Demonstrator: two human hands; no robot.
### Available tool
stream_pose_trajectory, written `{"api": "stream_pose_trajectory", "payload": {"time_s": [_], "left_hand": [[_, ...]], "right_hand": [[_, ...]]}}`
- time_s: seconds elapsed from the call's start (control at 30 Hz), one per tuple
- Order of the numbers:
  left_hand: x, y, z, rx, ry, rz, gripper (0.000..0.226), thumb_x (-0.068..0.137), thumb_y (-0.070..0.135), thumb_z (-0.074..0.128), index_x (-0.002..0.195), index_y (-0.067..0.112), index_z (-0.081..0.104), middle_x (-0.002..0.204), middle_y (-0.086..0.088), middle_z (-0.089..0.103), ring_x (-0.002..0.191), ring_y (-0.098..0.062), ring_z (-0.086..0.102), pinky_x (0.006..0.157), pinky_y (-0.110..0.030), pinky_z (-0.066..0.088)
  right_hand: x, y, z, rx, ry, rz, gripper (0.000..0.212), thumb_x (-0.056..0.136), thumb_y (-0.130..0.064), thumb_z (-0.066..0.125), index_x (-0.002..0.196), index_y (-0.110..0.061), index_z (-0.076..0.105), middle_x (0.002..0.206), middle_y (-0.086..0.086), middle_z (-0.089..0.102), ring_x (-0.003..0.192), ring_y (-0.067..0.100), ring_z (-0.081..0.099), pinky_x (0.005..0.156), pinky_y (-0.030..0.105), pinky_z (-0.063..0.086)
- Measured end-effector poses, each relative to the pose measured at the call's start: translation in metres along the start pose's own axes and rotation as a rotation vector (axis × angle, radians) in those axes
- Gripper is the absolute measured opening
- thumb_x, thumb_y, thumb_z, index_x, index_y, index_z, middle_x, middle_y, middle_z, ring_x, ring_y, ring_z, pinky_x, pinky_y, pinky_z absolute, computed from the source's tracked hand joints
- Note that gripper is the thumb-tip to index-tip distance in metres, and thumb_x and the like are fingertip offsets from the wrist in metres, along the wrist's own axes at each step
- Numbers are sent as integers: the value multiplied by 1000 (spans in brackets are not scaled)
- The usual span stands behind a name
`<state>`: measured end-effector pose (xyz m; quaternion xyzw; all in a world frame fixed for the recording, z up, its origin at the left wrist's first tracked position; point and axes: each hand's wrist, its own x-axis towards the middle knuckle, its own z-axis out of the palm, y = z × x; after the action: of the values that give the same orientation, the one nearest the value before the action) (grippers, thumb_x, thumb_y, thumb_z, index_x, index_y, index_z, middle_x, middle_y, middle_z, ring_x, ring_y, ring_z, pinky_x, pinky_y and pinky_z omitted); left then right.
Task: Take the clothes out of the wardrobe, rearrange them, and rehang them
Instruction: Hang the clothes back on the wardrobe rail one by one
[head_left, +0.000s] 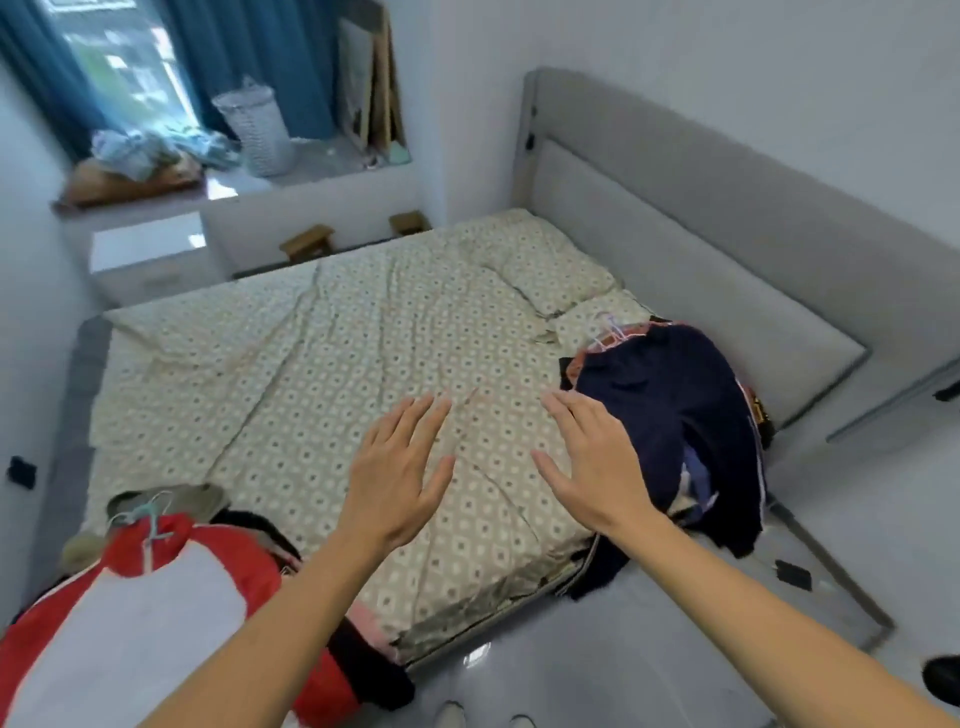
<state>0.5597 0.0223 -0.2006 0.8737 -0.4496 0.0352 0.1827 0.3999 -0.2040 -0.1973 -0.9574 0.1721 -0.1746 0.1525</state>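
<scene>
Clothes piles (670, 410): two on bed (363, 332); two hands (400, 473) flat.

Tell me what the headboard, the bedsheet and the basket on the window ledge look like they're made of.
Headboard: padded grey woven fabric, matte, with stitched panel seams. Bedsheet: thin printed cloth, probably cotton, matte; it creases in long folds. Basket: seems to be white openwork, plastic or painted wicker; too blurred to tell which.
</scene>
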Motion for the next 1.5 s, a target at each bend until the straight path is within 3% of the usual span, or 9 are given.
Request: {"api": "stream_pose_trajectory", "payload": {"time_s": [0.13, 0.3, 0.5, 0.6, 0.73, 1.07, 1.27, 1.4, 1.5], "left_hand": [[-76, -68, -24, 29, 24, -270, 64, 106, 55, 30, 162, 25, 32, 167, 2, 32, 156, -20, 26, 125, -46, 25], [-176, -120, -48, 69, 96, -552, 61, 104, 52, 37, 159, 25, 39, 163, 1, 39, 151, -21, 34, 122, -45, 33], [-266, -169, -53, 86, 116, -849, 60, 105, 56, 31, 160, 32, 35, 166, 4, 35, 154, -20, 30, 121, -36, 16], [-289, -202, -53, 70, 141, -934, 61, 104, 58, 31, 160, 34, 32, 166, 5, 34, 154, -20, 31, 122, -39, 19], [-307, -273, -55, 45, 155, -970, 65, 103, 61, 24, 159, 32, 35, 164, 3, 38, 152, -20, 34, 122, -43, 27], [-332, -500, -18, -56, 71, -919, 57, 103, 48, 41, 152, 20, 47, 152, -7, 54, 140, -30, 51, 115, -46, 39], [-322, -601, 46, -97, 4, -862, 56, 103, 47, 38, 150, 18, 48, 147, -6, 57, 135, -27, 53, 111, -44, 43], [-314, -659, 98, -82, -9, -844, 55, 102, 43, 43, 145, 12, 54, 139, -10, 63, 127, -30, 58, 104, -45, 48], [-306, -701, 135, -81, -32, -859, 48, 105, 39, 48, 145, 13, 54, 137, -10, 64, 125, -31, 59, 102, -46, 50]], "right_hand": [[36, -73, 56, 89, -111, -185, 65, 101, -55, 49, 156, -23, 40, 158, -3, 42, 147, 22, 38, 118, 47, 36], [50, -172, 118, 209, -221, -400, 64, 100, -54, 50, 155, -22, 43, 156, -2, 45, 143, 21, 41, 113, 46, 41], [47, -272, 183, 289, -362, -569, 64, 99, -54, 48, 154, -22, 44, 156, -2, 46, 142, 19, 41, 114, 43, 38], [52, -312, 211, 310, -405, -609, 65, 98, -53, 48, 154, -21, 45, 153, -2, 48, 140, 20, 43, 113, 43, 40], [69, -364, 267, 285, -441, -618, 62, 98, -49, 53, 152, -19, 47, 152, -1, 49, 139, 20, 44, 112, 44, 42], [116, -458, 442, 153, -602, -404, 64, 96, -52, 46, 152, -20, 47, 150, 0, 51, 135, 23, 46, 107, 45, 44], [142, -471, 556, 127, -681, -313, 54, 98, -49, 47, 146, -24, 48, 138, -2, 56, 125, 23, 50, 98, 43, 47], [154, -463, 636, 133, -737, -238, 58, 96, -55, 41, 145, -25, 48, 134, -3, 57, 121, 24, 51, 97, 45, 48], [162, -455, 688, 190, -751, -168, 46, 101, -52, 47, 141, -29, 51, 133, -4, 57, 121, 23, 52, 97, 48, 48]]}}
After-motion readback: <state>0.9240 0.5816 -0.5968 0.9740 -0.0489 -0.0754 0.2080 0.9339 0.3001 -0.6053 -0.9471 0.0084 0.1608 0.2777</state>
